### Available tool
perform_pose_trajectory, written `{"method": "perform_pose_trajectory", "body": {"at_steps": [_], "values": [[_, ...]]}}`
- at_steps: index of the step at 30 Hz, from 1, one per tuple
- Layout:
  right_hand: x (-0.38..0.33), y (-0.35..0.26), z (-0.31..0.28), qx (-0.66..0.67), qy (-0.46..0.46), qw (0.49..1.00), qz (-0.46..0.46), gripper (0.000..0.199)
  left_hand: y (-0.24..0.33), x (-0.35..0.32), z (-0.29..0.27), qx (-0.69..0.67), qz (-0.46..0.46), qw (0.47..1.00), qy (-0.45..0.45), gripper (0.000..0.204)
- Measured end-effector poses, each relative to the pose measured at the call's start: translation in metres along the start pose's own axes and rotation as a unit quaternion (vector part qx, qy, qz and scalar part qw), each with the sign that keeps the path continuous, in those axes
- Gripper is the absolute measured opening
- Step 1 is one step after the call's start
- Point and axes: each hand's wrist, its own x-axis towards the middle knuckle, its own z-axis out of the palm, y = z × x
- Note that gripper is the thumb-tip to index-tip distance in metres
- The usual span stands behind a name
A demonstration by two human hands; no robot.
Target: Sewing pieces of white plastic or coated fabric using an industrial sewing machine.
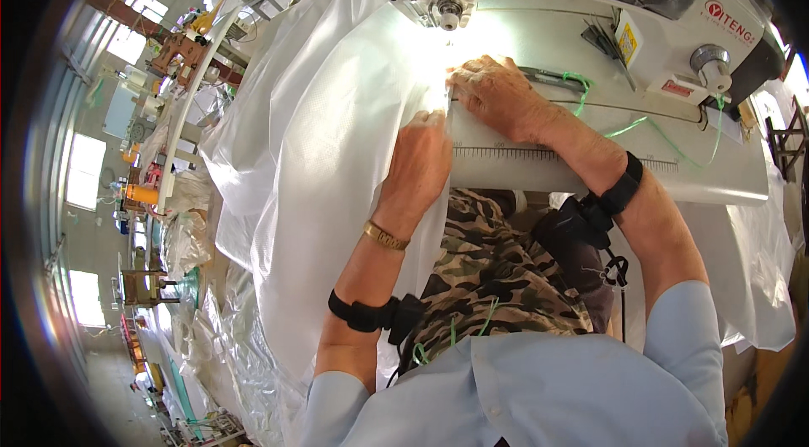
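sheet (pixel 308 160) (white, thin) hangs off the l side of the desk (pixel 716 182), its r edge running up to the lit spot under the machine (pixel 715 30). l hand (pixel 417 162) lies on it nr that edge, fingers bent; can't tell if the grip pinches the sheet or just presses, thumb's hidden. r hand (pixel 497 97) is a bit further up & to the r, fingers bunched close tog., tips at the edge; glare hides if that grip pinches anything.

risks, my guess: r fingertips look v close to where the needle would be (washed out by glare), so a slip or sudden feed cd catch one. most of the sheet droops l in big loose folds, so its wt cd drag the edge off line or pucker it. slick-looking stuff, cd slide under l hand too. green thread (pixel 642 120) lies slack across the desk, w/ a bit more by the dark tool (pixel 548 78) just past r hand; cd snag if the wrist swings back.

direction: sheet's long axis runs approx away from the person, lap side to machine, w/ the far part leaning a little r; the edge btwn the hands is near straight, pointing at the glare, abt square to the ruler (pixel 506 152) on the desk.
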Motion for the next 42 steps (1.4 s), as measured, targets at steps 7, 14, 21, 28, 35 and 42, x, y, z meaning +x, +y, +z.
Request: {"method": "perform_pose_trajectory", "body": {"at_steps": [7,14,21,28,35,42], "values": [[-0.001,-0.005,0.000,-0.057,-0.006,0.998,0.018,0.036,-0.010,0.022,0.005,0.015,0.047,0.999,0.001,0.016],[0.008,0.001,0.013,-0.056,0.005,0.998,0.011,0.028,-0.014,0.043,0.012,0.051,0.003,0.999,-0.017,0.017],[0.005,-0.001,0.009,-0.062,0.052,0.997,-0.011,0.026,-0.014,0.047,0.018,0.059,-0.017,0.998,0.010,0.015],[0.001,-0.003,0.004,-0.072,0.031,0.997,0.005,0.025,-0.019,0.046,0.026,0.049,0.004,0.997,0.052,0.017],[-0.039,-0.014,-0.002,-0.010,0.067,0.996,-0.056,0.032,-0.023,0.050,0.027,0.071,0.009,0.995,0.066,0.017],[-0.254,-0.020,0.014,0.015,0.152,0.988,0.032,0.043,-0.028,0.055,0.035,0.064,0.058,0.992,0.086,0.021]]}}
